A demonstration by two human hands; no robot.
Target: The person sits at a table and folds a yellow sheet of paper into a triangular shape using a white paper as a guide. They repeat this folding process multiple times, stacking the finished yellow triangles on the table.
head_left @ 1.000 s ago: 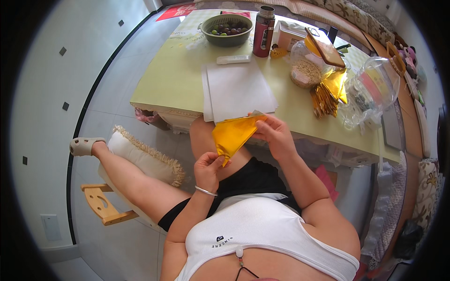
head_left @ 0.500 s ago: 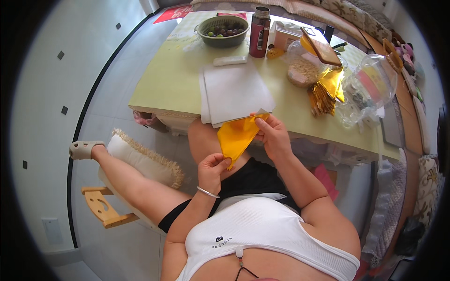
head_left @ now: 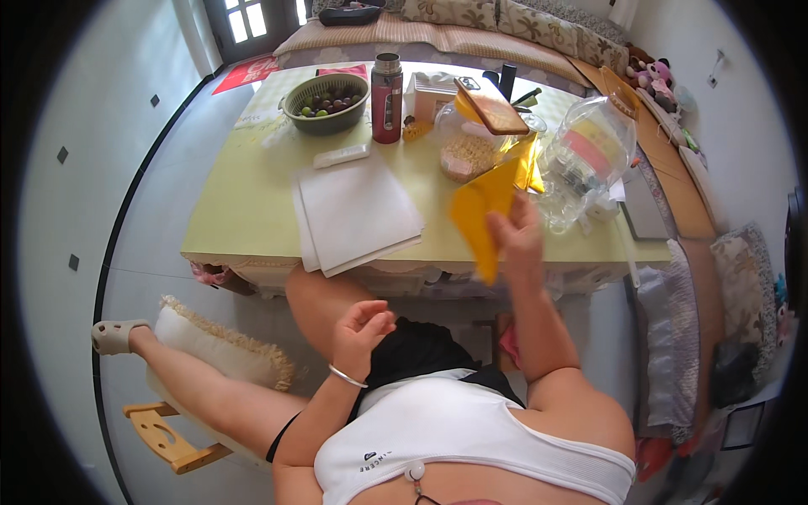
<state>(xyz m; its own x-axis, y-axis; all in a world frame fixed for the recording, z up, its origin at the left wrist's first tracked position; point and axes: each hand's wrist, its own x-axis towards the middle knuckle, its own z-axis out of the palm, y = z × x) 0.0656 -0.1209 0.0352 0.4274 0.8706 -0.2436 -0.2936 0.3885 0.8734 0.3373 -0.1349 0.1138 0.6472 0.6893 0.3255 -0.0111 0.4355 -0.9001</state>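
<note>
While the left hand hangs over the black shorts, its fingers are loosely curled and it has hold of nothing; a silver bangle circles that wrist. Farther out, the right hand pinches a folded gold sheet between thumb and fingers — both slightly blurred. The sheet is raised at the near edge of the pale green table, its upper part in front of other gold pieces; whether it touches them I cannot tell.

To its left lie overlapping white papers, with a slim white object just beyond them. Behind the sheet stands a clear jar of pale bits, a phone tilted above it; to the right is a clear plastic bag. Farther back — a maroon flask beside a green-grey basin of grapes. Beyond the table runs a cushioned bench.
</note>
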